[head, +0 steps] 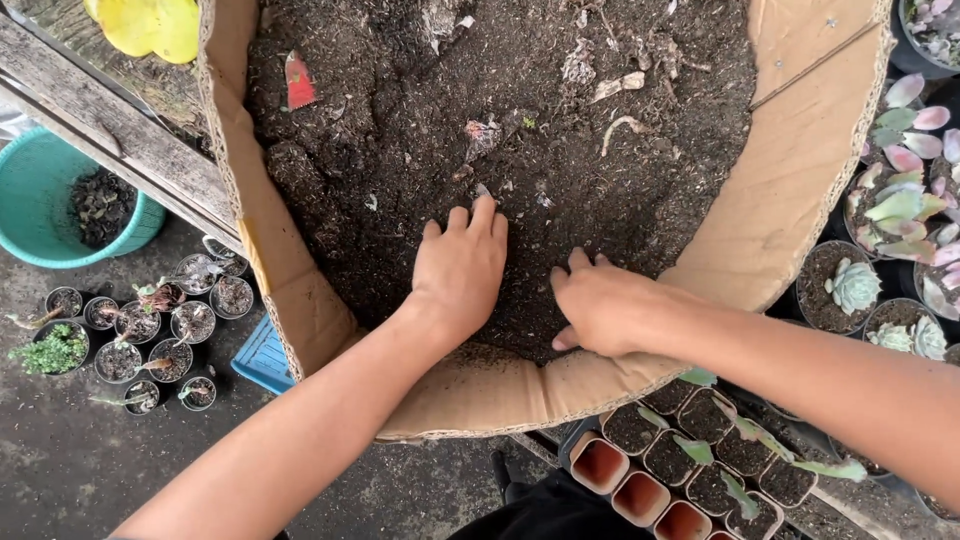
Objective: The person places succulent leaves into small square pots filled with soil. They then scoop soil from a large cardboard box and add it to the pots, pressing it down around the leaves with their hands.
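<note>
Soil: dark brown, crumbly potting soil (420, 150) with pale root scraps and a red plastic piece (298, 80), heaped inside a curved brown cardboard wall (790, 200).
Left hand: the left hand (460, 265) lies palm down on the soil, fingers (484, 215) straight and pressed together, pinching nothing.
Right hand: the right hand (600, 305) rests on the soil near the cardboard edge, fingers (578, 262) curled into the soil.
Below: small square terracotta-coloured pots (640, 495), some with green leaf cuttings.
Right side: pale green and pink succulents (900, 210) in black pots.
Left side: round teal plastic bucket (40, 220) and small round black pots (150, 335) on the floor.
</note>
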